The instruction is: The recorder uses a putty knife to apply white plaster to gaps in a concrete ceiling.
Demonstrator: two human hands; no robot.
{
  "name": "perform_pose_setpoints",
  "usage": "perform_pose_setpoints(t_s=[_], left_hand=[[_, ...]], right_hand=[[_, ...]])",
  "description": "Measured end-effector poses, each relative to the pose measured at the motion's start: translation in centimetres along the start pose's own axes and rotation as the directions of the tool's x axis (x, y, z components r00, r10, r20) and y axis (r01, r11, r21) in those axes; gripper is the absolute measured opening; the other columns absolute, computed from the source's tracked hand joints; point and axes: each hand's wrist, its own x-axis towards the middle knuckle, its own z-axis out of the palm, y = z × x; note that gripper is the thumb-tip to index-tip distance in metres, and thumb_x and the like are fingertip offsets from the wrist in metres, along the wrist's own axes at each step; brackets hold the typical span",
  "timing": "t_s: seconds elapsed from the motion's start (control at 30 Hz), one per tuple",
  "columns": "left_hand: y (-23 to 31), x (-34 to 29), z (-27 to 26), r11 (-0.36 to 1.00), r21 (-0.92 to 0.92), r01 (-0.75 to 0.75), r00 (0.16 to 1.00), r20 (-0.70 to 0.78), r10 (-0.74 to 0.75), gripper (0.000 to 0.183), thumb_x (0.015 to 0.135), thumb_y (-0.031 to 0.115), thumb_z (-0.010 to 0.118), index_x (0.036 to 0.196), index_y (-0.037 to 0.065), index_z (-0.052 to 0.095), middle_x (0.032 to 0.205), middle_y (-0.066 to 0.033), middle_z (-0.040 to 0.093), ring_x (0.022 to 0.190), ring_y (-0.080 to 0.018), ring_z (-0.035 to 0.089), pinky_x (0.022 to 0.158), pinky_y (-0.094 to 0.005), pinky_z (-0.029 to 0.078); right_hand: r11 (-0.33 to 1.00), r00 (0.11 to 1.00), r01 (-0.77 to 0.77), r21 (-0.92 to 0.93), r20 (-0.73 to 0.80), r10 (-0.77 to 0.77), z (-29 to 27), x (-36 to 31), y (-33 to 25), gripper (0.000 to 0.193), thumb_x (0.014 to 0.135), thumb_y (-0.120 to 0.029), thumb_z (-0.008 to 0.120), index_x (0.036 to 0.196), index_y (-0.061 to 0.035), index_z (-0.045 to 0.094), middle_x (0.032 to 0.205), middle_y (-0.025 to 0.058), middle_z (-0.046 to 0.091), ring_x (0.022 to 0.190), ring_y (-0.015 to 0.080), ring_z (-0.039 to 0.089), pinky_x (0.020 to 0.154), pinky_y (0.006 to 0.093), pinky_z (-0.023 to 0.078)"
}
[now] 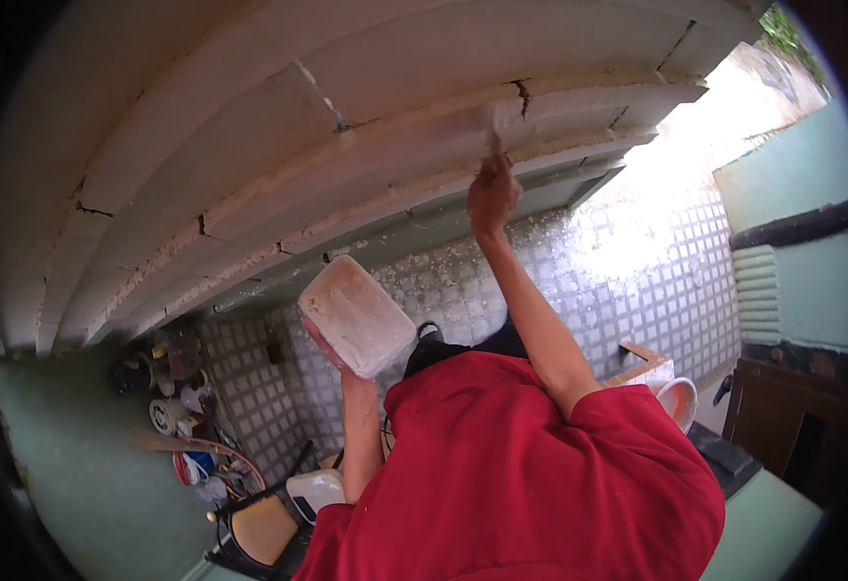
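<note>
My left hand (323, 341) grips a pale rectangular plastic tub (358, 318) from its left side and below. The tub is smeared with whitish paste, and I cannot tell how much is in it. My right hand (493, 197) is raised ahead and closed round the handle of a small flat-bladed tool (494, 134), perhaps a putty knife. Its blade is smeared by motion and is at or close to the wall of pale blocks (414, 73). Rough mortar lines run between the blocks, with dark open gaps (522, 92) in several upright joints.
Below lies a tiled floor (453, 281) spotted with white. Buckets and other clutter (191, 426) stand at the left, near a chair (261, 531). A round bucket (678, 402) and a wooden piece (647, 360) are at my right, before a brown wooden cabinet or door (782, 416).
</note>
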Motion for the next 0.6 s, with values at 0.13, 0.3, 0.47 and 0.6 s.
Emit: perform_pose_setpoints(t_s=[0.13,0.3,0.47,0.6], left_hand=[[-5.4,0.1,0.7,0.989,0.091,-0.118,0.981,-0.142,0.13,0.099,0.084,0.079,0.052,0.154,0.012,0.033,0.144,-0.0244,0.049,0.125,-0.0466,0.054,0.105,-0.0655,0.041],[-11.1,-1.0,3.6,0.981,0.123,-0.15,0.962,-0.211,0.173,0.101,0.083,0.08,0.052,0.154,0.011,0.032,0.144,-0.0264,0.048,0.123,-0.0481,0.055,0.104,-0.0661,0.042],[-14.7,-1.2,5.7,0.98,0.081,-0.18,0.955,-0.224,0.194,0.102,0.083,0.08,0.051,0.155,0.011,0.031,0.144,-0.0274,0.048,0.122,-0.0494,0.055,0.103,-0.066,0.042],[-15.7,-1.3,2.0,0.977,0.06,-0.207,0.923,-0.319,0.215,0.09,0.087,0.075,0.053,0.153,0.018,0.035,0.152,-0.0118,0.043,0.131,-0.0439,0.047,0.107,-0.0673,0.039]], right_hand=[[0.99,0.971,0.123,0.063,0.197,-0.134,2.5,-1.4,0.6,0.067,0.083,0.007,0.054,0.142,-0.0238,0.057,0.083,0.0242,0.066,0.064,0.0367,0.063,0.062,0.045,0.049],[0.958,0.86,0.011,0.287,0.487,-0.156,1.7,-3.9,-1.2,0.064,0.08,0.008,0.051,0.135,-0.0229,0.062,0.097,0.0214,0.068,0.084,0.0393,0.068,0.072,0.0471,0.054],[0.97,0.697,-0.103,0.22,0.711,-0.088,-2.8,-0.9,1.7,0.049,0.089,0.0,0.056,0.134,-0.0186,0.062,0.1,0.0158,0.073,0.08,0.0276,0.073,0.07,0.0397,0.057],[0.51,0.723,-0.665,0.545,0.642,0.255,-8.6,3.3,6.9,0.029,0.1,-0.015,0.056,0.126,-0.0043,0.061,0.1,0.0055,0.069,0.086,0.0196,0.072,0.071,0.0332,0.06]])
